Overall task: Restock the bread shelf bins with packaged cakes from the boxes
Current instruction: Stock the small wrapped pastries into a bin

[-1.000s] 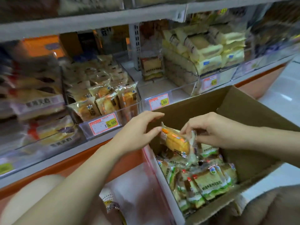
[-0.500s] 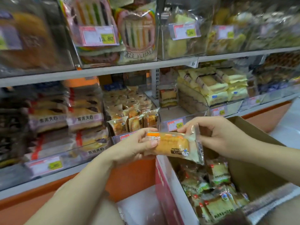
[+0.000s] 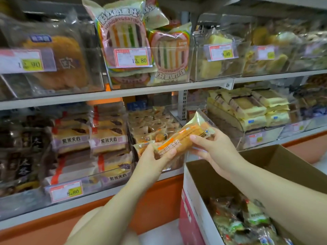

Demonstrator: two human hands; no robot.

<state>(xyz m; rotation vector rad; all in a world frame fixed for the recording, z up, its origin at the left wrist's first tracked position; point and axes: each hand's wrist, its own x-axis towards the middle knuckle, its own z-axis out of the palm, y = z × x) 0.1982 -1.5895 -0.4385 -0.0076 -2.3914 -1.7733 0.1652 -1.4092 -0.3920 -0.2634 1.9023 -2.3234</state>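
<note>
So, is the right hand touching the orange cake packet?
Touching. The head view shows the right hand pinching the cake packet near its upper end, thumb on the front; the left hand grips its lower end.

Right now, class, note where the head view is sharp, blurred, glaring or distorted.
Head view: the 13.80 price tag and held cake packet are fairly sharp; packets in the cardboard box are smeared; the clear bin front at far left carries glare; the shelf edge slants, not level.

Single head camera, wide-angle, near the shelf [image 3: 123, 93], facing forward and slightly down; box [image 3: 283, 161] lower right.
</note>
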